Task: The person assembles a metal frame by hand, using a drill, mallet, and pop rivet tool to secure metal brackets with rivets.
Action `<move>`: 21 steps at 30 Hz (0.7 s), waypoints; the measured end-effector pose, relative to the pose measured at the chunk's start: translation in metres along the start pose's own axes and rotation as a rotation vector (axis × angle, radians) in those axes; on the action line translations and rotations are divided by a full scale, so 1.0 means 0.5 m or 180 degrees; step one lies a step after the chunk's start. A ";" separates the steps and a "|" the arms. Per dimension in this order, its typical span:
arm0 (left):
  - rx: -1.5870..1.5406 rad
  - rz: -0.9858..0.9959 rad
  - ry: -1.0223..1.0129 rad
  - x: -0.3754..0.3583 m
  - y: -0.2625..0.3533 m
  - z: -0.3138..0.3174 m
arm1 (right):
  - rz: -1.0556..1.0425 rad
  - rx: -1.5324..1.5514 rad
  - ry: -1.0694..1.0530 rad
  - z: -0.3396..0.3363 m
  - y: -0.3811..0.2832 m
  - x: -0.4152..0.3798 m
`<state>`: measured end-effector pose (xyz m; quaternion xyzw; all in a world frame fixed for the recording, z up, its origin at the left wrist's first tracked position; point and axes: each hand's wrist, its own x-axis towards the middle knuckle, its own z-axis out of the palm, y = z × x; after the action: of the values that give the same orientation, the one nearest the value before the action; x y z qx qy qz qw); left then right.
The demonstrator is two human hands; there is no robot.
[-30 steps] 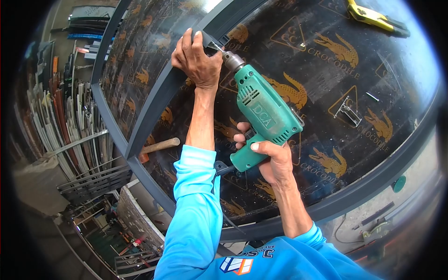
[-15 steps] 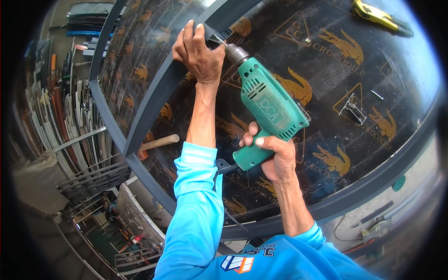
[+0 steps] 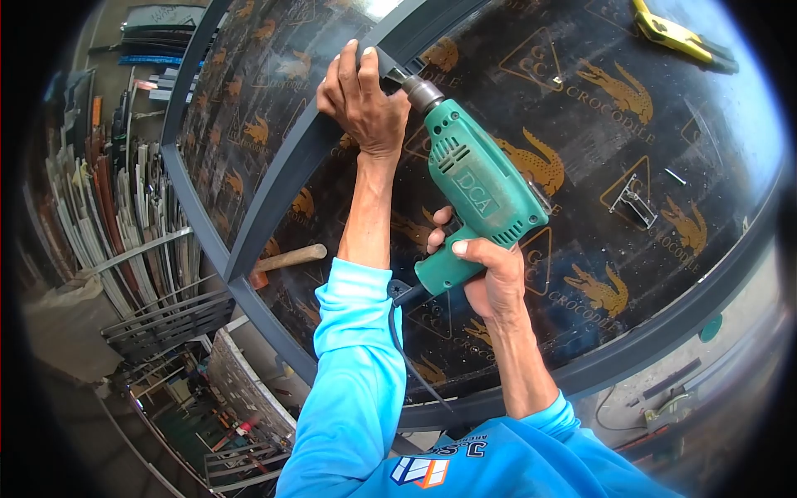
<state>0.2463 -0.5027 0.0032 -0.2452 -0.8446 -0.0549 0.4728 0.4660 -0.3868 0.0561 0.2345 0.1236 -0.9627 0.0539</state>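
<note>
Resting inside right hand [image 3: 498, 278], green drill [image 3: 483, 187]

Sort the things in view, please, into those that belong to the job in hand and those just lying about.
In the job:
green drill, held in the right hand
grey frame bar, with the left hand on it

Lying about, apparently:
yellow tool
wooden-handled tool
metal fitting
thin metal piece

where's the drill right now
In the head view, the drill is above and right of centre, over the printed board, its grip in the right hand and its chuck just right of the left hand.
</note>
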 end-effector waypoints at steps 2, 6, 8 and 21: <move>0.0000 -0.0008 -0.0019 -0.001 -0.001 -0.001 | 0.0052 -0.0023 -0.0013 0.001 -0.003 0.000; -0.0083 -0.0045 -0.0031 -0.001 -0.001 0.000 | 0.0094 -0.0182 0.0089 0.012 -0.011 -0.002; -0.0095 -0.0065 -0.0050 0.000 0.000 0.000 | 0.0076 -0.0217 0.0135 0.013 -0.009 -0.002; -0.0089 -0.0142 -0.0180 0.007 0.010 -0.012 | 0.0048 -0.0274 0.0122 0.014 -0.014 -0.003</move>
<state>0.2515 -0.4992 0.0087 -0.2344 -0.8620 -0.0703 0.4439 0.4632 -0.3821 0.0640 0.2513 0.1642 -0.9514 0.0688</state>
